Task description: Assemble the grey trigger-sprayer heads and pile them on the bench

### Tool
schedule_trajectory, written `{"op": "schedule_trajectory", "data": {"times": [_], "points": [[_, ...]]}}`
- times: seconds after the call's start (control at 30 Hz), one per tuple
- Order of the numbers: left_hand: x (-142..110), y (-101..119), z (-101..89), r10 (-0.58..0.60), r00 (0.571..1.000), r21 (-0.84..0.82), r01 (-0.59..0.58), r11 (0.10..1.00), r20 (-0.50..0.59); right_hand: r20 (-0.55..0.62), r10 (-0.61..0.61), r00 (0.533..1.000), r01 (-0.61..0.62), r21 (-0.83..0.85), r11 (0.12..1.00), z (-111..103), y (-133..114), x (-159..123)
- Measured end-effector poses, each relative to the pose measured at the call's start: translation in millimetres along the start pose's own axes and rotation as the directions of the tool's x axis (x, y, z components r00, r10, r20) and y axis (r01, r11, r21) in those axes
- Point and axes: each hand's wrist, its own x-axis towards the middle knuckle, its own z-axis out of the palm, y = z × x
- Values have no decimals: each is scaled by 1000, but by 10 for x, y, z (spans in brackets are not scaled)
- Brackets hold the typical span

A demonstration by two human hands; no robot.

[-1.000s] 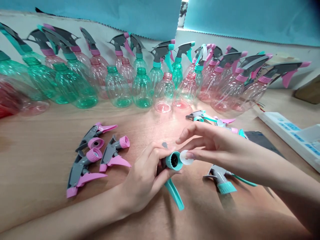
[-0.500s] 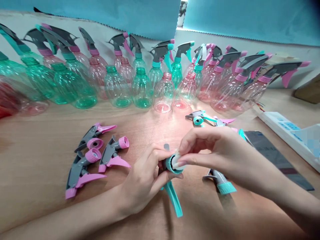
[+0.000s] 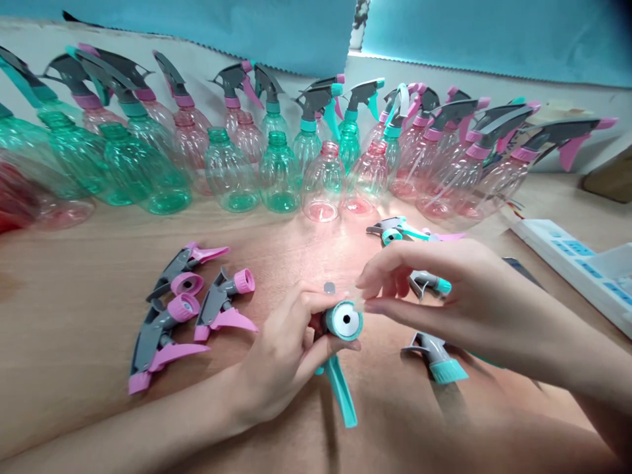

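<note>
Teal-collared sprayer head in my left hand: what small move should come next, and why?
Perhaps press the white washer flat with your right hand, which is close by: the washer lies inside the teal collar, but whether it's fully seated can't be seen.

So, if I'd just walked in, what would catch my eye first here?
Probably the crowd of clear green and pink bottles along the back of the table, many topped with sprayers. Then, front and centre, the left hand holding a teal-and-grey spray head with a white disc in its collar; three pink-and-grey spray heads lie to the left.
</note>
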Motion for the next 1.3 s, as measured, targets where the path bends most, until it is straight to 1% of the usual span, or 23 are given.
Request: {"op": "schedule_trajectory", "data": {"times": [0.1,0.2,0.33,0.5,0.67,0.8,0.93,1.13,1.3], "points": [[-9,-14,7,3,1000,-8,-3,1000,0,21,-5,1000,5,-11,1000,59,21,-20],[-17,-23,2,4,1000,-10,-3,1000,17,18,-16,1000,17,-37,999,105,29,-27],[-16,-11,-12,9,1000,-6,-9,1000,26,7,-46,999,46,-109,993,103,21,-50],[-8,19,-19,-21,998,-15,22,1000,54,20,-92,996,94,-157,983,104,13,-78],[-5,24,-20,-42,996,-40,45,998,78,54,-113,992,119,-128,985,106,19,-76],[6,15,-21,-36,994,-61,43,997,99,54,-104,993,109,-109,988,97,32,-72],[4,8,-22,-48,996,-33,51,998,82,55,-85,995,90,-113,989,96,36,-68],[0,13,-17,-61,991,-75,70,995,115,54,-110,993,114,-79,990,106,36,-63],[0,-5,-8,-96,992,-69,102,992,87,35,-122,992,125,-75,989,163,18,-36]]}}
